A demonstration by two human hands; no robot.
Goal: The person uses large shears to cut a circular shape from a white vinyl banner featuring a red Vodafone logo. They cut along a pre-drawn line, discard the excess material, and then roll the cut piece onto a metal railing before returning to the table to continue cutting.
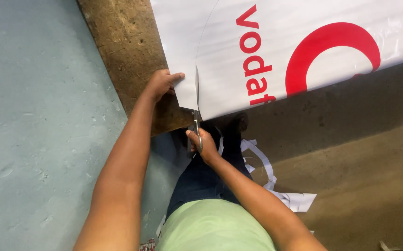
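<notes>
Closest to you there's your green shirt (215, 227) and dark trousers (201, 179), and right beside your legs a loose pile of white offcut strips (276, 183) on the brown floor (359, 176), which look easy to slip on or catch underfoot if you shuffle. Your right hand (203, 145) is wrapped closed around the handles of the scissors (196, 111), blades pointing away from you and already into the near edge of the big white printed sheet (276, 51). Your left hand (163, 84) is pinched on the narrow flap (186, 88) of sheet to the left of the cut, thumb on top, right next to the blades, so mind those fingertips. The sheet looks thin, light and floppy with a slightly glossy face, so I'd guess it slides and buckles easily rather than staying put; holding it close to the cut line like you do seems the sane spot, since farther out it would just sag. It lies on a rough brown worktop (127, 51), overhanging the near edge. There's a faint curved line (206, 28) running ahead of the blades, and the red printing (331, 51) sits off to the right, well clear. The pale blue floor (38, 116) on the left has nothing in your way.
</notes>
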